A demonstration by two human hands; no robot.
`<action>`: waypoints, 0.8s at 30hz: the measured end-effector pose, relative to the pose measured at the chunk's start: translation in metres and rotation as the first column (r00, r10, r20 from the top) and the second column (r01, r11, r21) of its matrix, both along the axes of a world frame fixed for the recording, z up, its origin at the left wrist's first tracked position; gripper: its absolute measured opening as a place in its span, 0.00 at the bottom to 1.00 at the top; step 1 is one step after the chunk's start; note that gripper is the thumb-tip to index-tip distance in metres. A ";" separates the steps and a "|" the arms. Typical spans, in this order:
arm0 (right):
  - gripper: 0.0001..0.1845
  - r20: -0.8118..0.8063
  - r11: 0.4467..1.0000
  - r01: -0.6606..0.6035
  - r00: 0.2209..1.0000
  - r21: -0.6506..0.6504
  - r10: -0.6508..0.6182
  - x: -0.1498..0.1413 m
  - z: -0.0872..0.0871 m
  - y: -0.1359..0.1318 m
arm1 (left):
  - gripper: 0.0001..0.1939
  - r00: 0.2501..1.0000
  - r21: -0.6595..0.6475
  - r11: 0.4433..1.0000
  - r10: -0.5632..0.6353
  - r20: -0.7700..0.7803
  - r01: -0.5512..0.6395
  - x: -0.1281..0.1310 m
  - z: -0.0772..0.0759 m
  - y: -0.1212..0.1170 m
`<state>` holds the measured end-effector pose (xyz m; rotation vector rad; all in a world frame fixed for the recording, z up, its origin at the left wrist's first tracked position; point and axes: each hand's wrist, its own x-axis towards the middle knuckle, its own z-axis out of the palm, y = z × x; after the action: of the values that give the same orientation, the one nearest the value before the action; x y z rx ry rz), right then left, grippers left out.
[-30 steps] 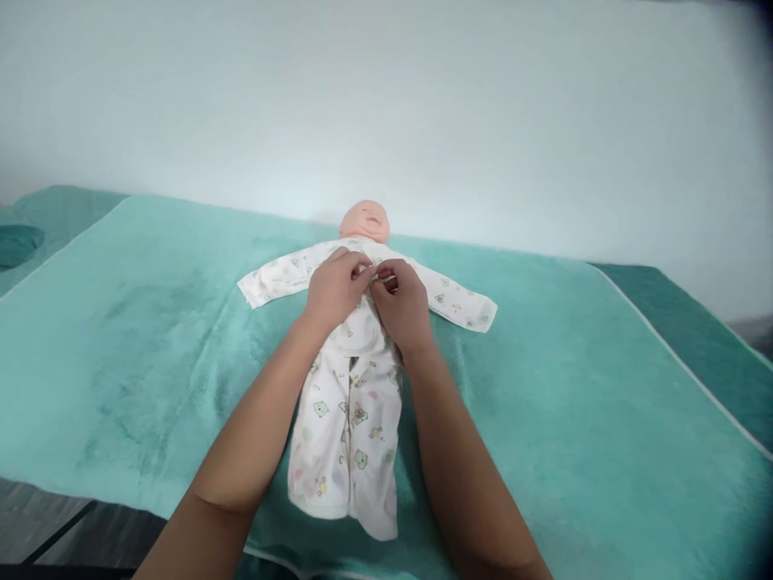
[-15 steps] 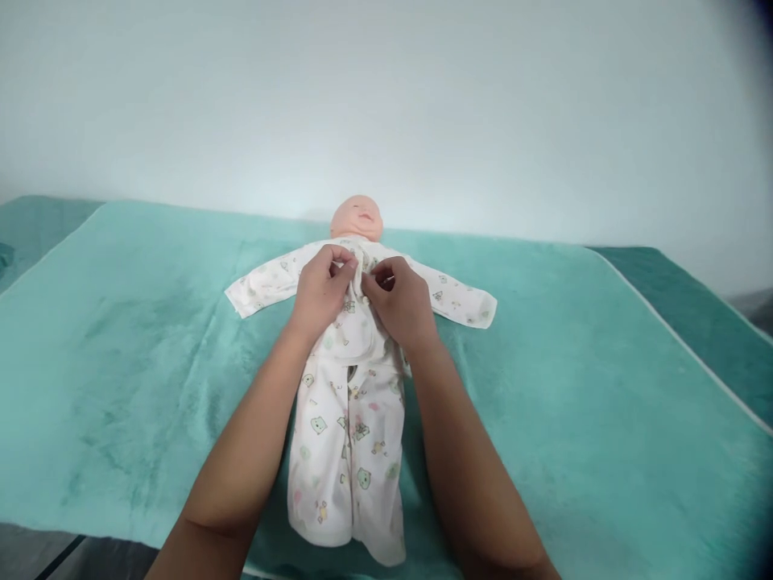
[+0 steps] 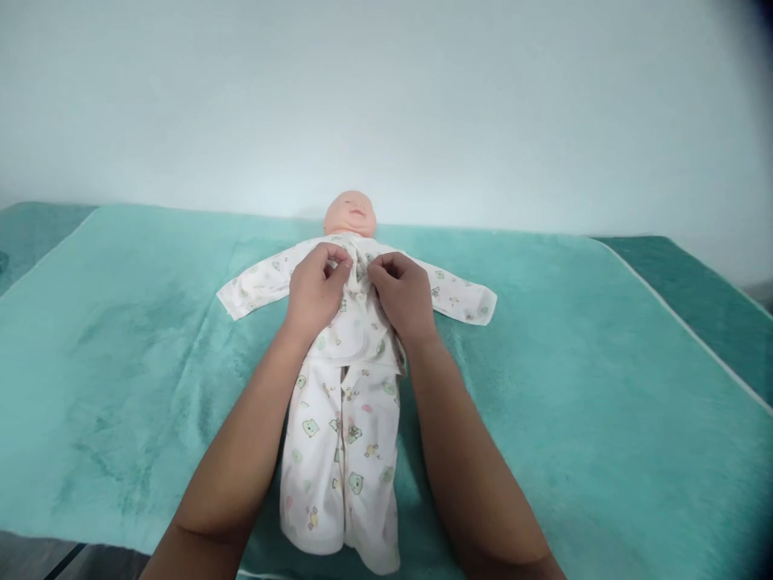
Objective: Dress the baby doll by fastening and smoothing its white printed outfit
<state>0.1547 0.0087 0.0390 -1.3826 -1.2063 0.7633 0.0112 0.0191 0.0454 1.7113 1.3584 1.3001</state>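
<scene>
A baby doll (image 3: 350,213) lies on its back, its head toward the wall. It wears a white baby shirt (image 3: 341,342) with a small animal print, sleeves stretched out to both sides, and matching white trousers (image 3: 368,451). At the chest, my left hand (image 3: 317,290) pinches the shirt's front edge between thumb and fingertips. My right hand (image 3: 402,294) is closed in a pinch on the other side of the front opening, on the shirt's cloth. A small gap separates the two hands, and the fingers cover part of the chest.
A light green plush blanket (image 3: 573,387) with a pale edge spreads under the doll. Darker green cloth (image 3: 694,282) shows at the right and far left. Behind stands a plain pale wall (image 3: 386,97).
My hands have moved slightly apart at the shirt's front, the right one a little to the right. The whole view has shifted slightly.
</scene>
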 end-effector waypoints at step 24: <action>0.05 -0.062 0.965 -0.185 0.978 0.186 0.200 0.000 -0.005 0.002 | 0.03 0.995 -0.021 0.999 -0.041 0.087 0.043 0.000 0.000 0.002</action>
<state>0.1543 0.0103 0.0337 -1.0886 -1.3257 0.8160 0.0109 0.0214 0.0454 1.6396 1.2767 1.3149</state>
